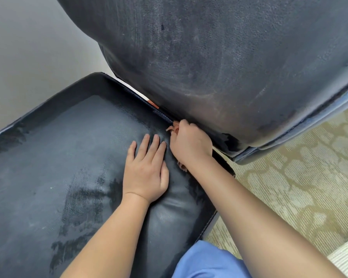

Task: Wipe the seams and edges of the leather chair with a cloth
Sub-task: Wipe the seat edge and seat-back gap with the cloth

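— Along the far right seam of the seat cushion [68, 157], what is the right hand [189, 143] doing?
— It's clenched around an orange-pink cloth [172, 128], pushing it into the gap where the seat meets the backrest [219, 57] of the black leather chair.
— And the left hand [147, 173]?
— Just to the left, released, fingers straight, pressing flat on the cushion. Patterned carpet [299, 177] lies to the right.
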Action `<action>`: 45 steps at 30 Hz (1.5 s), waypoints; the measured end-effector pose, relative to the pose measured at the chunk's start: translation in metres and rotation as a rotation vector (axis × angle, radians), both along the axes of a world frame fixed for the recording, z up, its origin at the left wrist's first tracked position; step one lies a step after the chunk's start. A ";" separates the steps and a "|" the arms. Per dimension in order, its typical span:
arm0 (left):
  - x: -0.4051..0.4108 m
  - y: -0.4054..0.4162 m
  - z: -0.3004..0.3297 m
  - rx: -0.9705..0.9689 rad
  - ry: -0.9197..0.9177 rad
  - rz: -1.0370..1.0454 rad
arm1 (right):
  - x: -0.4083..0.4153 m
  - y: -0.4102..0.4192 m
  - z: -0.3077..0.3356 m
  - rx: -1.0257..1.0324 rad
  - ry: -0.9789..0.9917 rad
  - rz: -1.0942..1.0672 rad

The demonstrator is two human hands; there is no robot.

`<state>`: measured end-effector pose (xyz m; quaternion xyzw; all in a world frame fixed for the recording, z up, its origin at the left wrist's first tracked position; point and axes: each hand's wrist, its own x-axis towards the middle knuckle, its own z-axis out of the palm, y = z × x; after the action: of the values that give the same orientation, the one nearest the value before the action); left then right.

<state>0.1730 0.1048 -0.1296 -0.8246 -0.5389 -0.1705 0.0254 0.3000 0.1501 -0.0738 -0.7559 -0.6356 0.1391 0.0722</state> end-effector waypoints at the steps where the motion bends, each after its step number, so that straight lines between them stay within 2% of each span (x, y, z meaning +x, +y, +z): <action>1: -0.001 0.000 0.000 -0.003 0.006 0.000 | -0.003 0.005 -0.001 0.003 0.008 0.010; 7: -0.004 0.006 0.009 -0.086 0.002 -0.012 | -0.001 0.008 -0.001 -0.006 0.008 0.019; 12: -0.032 0.027 0.015 -0.037 0.044 -0.222 | 0.002 0.000 -0.002 -0.022 -0.005 0.031; 14: -0.035 0.028 0.012 -0.032 0.044 -0.242 | 0.001 -0.004 -0.003 -0.012 -0.029 0.045; 18: -0.031 0.028 0.006 -0.044 0.099 -0.153 | -0.009 0.008 -0.004 0.023 -0.049 0.029; 24: -0.030 0.033 0.005 -0.081 0.046 0.065 | -0.032 0.043 0.002 -0.008 0.058 0.009; 31: -0.030 0.032 0.003 -0.069 0.056 0.061 | 0.001 -0.005 0.002 -0.008 -0.071 -0.021; 39: -0.029 0.032 0.002 -0.043 0.083 0.061 | -0.033 0.043 -0.001 -0.008 0.092 -0.019; 45: -0.028 0.033 0.002 -0.046 0.093 0.062 | -0.036 0.062 0.004 -0.018 0.132 0.021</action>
<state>0.1453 0.1382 -0.1273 -0.8149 -0.5661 -0.1186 0.0366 0.2641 0.2122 -0.0697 -0.7389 -0.6362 0.1952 0.1055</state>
